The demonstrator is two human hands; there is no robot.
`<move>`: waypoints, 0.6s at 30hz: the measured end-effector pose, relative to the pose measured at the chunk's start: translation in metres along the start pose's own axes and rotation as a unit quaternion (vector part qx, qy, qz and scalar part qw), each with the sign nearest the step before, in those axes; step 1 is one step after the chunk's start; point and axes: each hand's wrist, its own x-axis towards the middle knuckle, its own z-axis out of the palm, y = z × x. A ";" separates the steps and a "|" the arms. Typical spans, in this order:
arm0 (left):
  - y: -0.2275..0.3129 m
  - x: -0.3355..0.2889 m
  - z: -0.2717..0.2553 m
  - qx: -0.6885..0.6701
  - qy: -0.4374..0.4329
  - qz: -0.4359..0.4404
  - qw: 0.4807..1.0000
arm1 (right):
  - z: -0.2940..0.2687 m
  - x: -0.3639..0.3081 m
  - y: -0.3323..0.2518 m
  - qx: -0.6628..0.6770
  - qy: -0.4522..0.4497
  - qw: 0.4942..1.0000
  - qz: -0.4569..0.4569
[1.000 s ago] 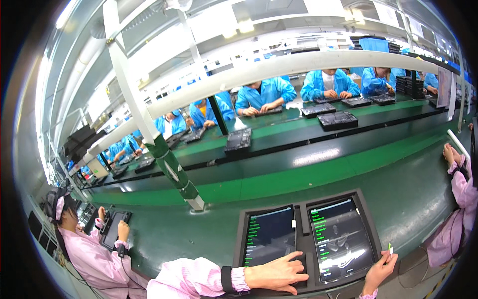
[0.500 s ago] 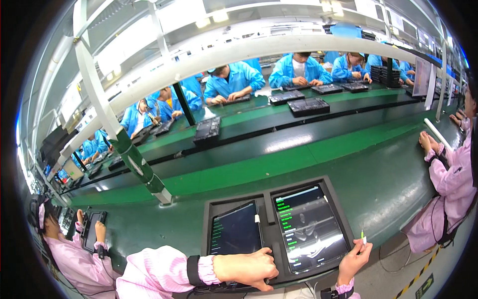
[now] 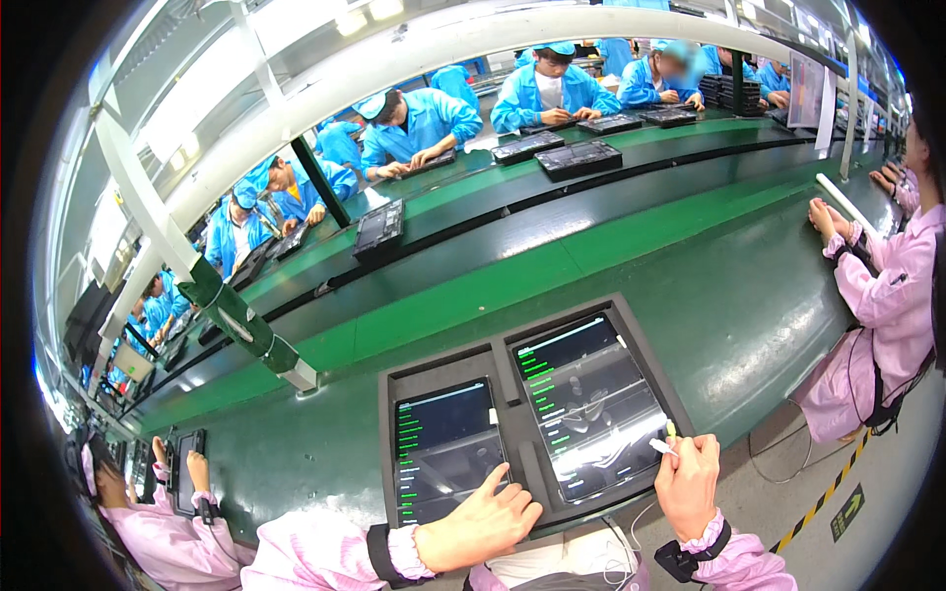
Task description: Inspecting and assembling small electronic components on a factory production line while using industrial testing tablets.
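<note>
Two tablets [image 3: 522,424] sit in a dark tray [image 3: 394,374] on the green tabletop [image 3: 749,295]; left hand [image 3: 478,527], grip released, now w/ forefinger touching left screen, right hand [image 3: 687,483] still pinching a small white swab.

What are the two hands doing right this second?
Left hand: open, index finger pointing onto the left tablet.
Right hand: closed around a small white stylus-like stick at the right tablet.
</note>
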 end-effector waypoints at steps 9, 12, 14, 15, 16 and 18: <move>-0.024 0.037 -0.014 -0.475 0.097 -0.287 0.827 | 0.000 0.012 -0.020 -0.135 -0.063 0.988 -0.029; -0.039 0.048 -0.015 -0.473 0.070 -0.345 0.808 | 0.004 0.012 -0.014 -0.143 -0.061 0.987 0.047; -0.043 0.053 -0.008 -0.469 0.078 -0.356 0.805 | 0.008 0.009 -0.018 -0.144 -0.046 0.987 0.049; -0.048 0.056 0.001 -0.430 0.101 -0.351 0.825 | 0.010 0.008 -0.019 -0.145 -0.031 0.988 0.050; -0.051 0.058 0.008 -0.391 0.125 -0.345 0.844 | 0.013 0.006 -0.018 -0.136 -0.040 0.987 0.073; -0.053 0.064 0.005 -0.443 0.102 -0.372 0.809 | 0.015 0.003 -0.015 -0.121 -0.042 0.990 0.063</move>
